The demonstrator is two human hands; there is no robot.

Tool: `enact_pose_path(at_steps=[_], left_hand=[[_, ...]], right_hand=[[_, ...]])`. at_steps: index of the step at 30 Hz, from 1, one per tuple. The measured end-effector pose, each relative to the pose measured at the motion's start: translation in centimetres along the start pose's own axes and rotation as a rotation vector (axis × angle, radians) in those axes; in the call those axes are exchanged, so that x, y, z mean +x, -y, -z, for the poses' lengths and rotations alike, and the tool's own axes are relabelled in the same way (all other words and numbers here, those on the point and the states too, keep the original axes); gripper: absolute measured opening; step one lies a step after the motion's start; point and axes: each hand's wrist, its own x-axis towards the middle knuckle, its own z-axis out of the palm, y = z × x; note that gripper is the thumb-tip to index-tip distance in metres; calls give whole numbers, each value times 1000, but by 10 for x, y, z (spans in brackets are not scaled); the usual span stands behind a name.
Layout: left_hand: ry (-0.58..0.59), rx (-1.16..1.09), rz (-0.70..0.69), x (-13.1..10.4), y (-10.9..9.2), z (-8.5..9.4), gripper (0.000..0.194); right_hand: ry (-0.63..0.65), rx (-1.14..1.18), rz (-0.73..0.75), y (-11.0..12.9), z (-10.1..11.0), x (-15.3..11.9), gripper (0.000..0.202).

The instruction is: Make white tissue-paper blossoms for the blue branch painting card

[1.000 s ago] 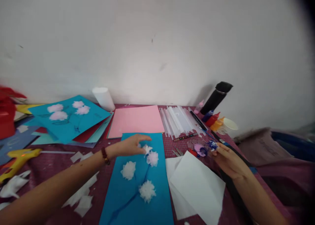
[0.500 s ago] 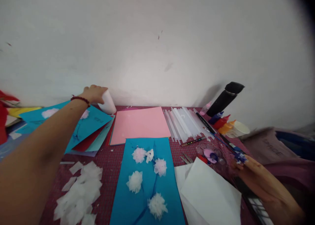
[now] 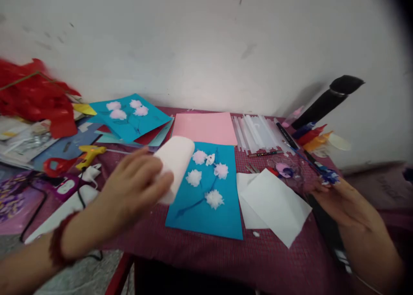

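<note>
My left hand [image 3: 138,179], blurred, is closed on a tilted white roll [image 3: 178,164] beside the blue sheet [image 3: 203,217]. That sheet bears white and pale pink paper flowers [image 3: 214,199] and a painted blue branch. At the right, my right hand [image 3: 345,204] is closed around a thin blue paintbrush [image 3: 301,156], with blue-stained material [image 3: 328,176] at the fingers. Folded white paper [image 3: 277,204] lies between the blue sheet and my right hand. A second blue sheet with flowers [image 3: 130,127] rests on coloured papers behind my left hand.
Pink paper [image 3: 204,128] and translucent sticks [image 3: 256,131] lie near the wall. A black bottle [image 3: 322,106] and paint tubes [image 3: 311,138] stand at the right. A yellow glue gun [image 3: 90,155], red scissors [image 3: 58,167] and red material [image 3: 32,90] are at the left.
My left hand has brought the white roll from near the wall toward the front. The view has shifted left and down. The loose white paper pieces no longer show. My right hand keeps the brush.
</note>
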Motion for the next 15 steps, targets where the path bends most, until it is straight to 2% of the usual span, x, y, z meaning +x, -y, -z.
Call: enact_pose_path(at_steps=[2,3,6,9,12,15], left_hand=[[-2,-4,-40,-33,-47,8,26],[-1,-18,5,-47,-68,8,28],[62,-66,122,-79,-123,-2,29],[183,-81,173,-89,-168,-19,34],[280,-148,204,-85,-194,-36,38],[223,-330,261,-87,-195,-41,39]], right_hand=[[246,225,-80,-5,2,0,22],[326,307,-115,-7,3,0,20],[400,404,-159,-11,6,1,10],[426,471,-204,-12,6,3,9],[394,504,-237,-12,7,8,16],[387,528,-232,-7,8,9,23]])
